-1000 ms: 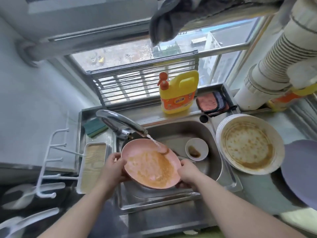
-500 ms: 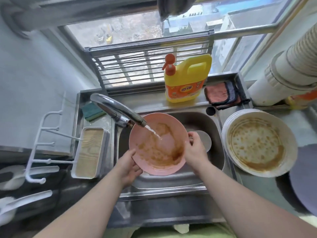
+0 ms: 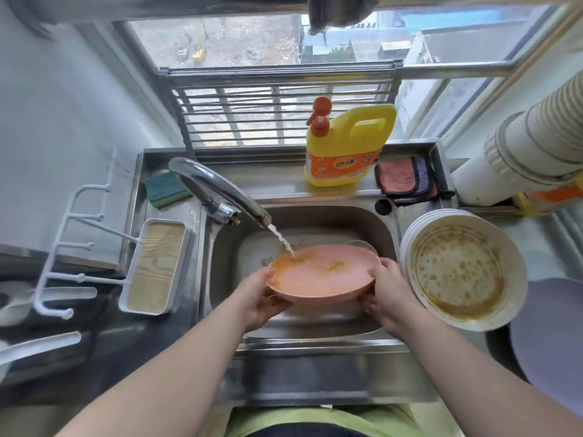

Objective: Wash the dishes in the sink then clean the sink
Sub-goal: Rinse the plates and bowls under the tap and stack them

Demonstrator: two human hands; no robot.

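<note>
Early going: both hands, left hand (image 3: 257, 299) and right hand (image 3: 389, 296), gripped the pink plate (image 3: 325, 275) by its rim over the sink (image 3: 303, 222) under the running faucet (image 3: 220, 190), sauce clinging on, dirty white plates (image 3: 457, 272) waiting beside, sink uncleaned.

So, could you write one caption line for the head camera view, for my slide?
Both hands, left and right, hold a soiled pink plate under the running faucet.

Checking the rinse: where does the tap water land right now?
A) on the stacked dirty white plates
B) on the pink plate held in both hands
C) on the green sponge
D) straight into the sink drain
B: the stream from the faucet strikes the far left edge of the pink plate, which both hands hold over the sink.
</note>
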